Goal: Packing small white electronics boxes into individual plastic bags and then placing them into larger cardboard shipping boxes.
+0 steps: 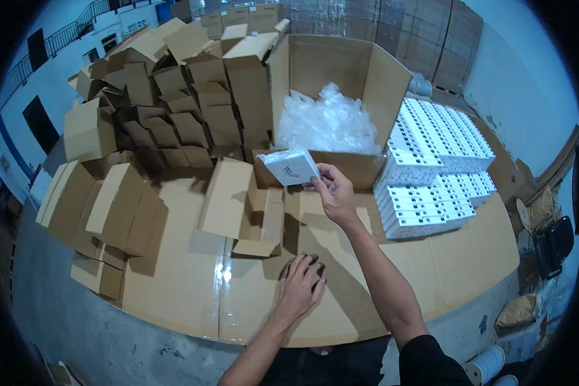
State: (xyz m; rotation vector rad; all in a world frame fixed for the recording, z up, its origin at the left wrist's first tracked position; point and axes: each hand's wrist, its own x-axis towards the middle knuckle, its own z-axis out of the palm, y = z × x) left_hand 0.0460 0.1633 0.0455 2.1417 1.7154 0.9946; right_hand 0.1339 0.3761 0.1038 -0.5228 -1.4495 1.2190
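My right hand (333, 192) grips a small white box (291, 168) by its right edge, thumb on the near face. Clear plastic wrap sticks out at the box's upper left corner. It is held up in front of the large carton's near wall. My left hand (300, 283) rests on the cardboard-covered table (174, 283), fingers spread and bent a little, with nothing in it. Just beyond that hand lies an open brown carton (228, 199), its flaps folded out. Clear plastic bags (328, 122) lie heaped in the large open carton (386, 74) behind.
Stacks of small white boxes (424, 206) stand at the right of the table. Open brown cartons (202, 96) are piled at the back left, and more folded cartons (125, 209) stand at the left edge. A roll (486, 363) sits on the floor at lower right.
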